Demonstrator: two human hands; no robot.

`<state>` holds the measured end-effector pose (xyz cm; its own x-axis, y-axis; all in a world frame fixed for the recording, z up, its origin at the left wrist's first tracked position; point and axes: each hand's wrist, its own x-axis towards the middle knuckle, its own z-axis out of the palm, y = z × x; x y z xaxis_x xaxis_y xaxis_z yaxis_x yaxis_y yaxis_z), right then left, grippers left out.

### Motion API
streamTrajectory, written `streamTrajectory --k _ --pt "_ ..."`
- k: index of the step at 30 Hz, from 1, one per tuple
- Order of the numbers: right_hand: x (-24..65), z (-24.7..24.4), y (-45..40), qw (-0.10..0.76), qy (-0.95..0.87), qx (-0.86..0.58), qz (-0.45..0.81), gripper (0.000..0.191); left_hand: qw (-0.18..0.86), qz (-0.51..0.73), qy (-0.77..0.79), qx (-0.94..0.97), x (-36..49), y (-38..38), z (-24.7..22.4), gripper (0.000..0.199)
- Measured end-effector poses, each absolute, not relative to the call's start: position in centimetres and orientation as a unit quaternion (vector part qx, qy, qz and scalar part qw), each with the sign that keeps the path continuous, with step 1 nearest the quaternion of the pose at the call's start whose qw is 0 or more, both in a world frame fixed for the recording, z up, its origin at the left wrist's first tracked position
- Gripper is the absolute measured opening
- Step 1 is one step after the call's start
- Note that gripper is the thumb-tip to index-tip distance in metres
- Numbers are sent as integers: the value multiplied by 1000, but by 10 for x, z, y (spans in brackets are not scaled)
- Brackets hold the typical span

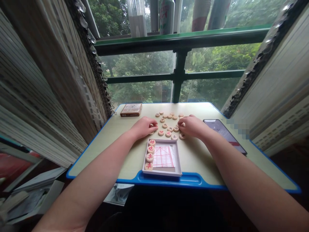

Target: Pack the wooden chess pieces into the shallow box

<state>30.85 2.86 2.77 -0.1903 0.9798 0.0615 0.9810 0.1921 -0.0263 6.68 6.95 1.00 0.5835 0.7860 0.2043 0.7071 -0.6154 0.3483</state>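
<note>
Discs (168,133), pale, red or black characters, left hand (142,126), right hand (192,125), both grasps unclear

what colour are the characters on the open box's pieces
Red on all four pieces, in the head view.

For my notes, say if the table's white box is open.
Open: no lid covers the white box; four pieces show inside.

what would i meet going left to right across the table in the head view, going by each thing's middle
brown box → left hand → open box → right hand → phone
</note>
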Motion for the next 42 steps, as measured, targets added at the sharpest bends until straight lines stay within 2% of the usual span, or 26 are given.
streamTrajectory --k 5,17,22,26,31,34,38,42 --pt "305 30 27 24 -767 -641 -30 38 152 215 434 861 66 66 12 38" --pt "315 26 36 73 -710 -700 13 35 126 210 431 868 67 63 17 28" --pt "326 34 37 32 -665 -745 51 30 183 228 444 847 69 62 14 31" --pt "327 35 37 51 -664 -744 56 33 173 216 442 853 71 63 12 29" --pt "320 39 30 26 -675 -731 91 41 144 212 460 850 72 64 10 26" --pt "314 43 25 20 -692 -713 113 34 143 219 443 857 73 65 8 26" --pt "310 44 24 51 -707 -686 166 25 156 217 428 863 75 66 4 27" --pt "310 37 28 122 -688 -678 229 28 145 212 424 868 79 65 4 27"
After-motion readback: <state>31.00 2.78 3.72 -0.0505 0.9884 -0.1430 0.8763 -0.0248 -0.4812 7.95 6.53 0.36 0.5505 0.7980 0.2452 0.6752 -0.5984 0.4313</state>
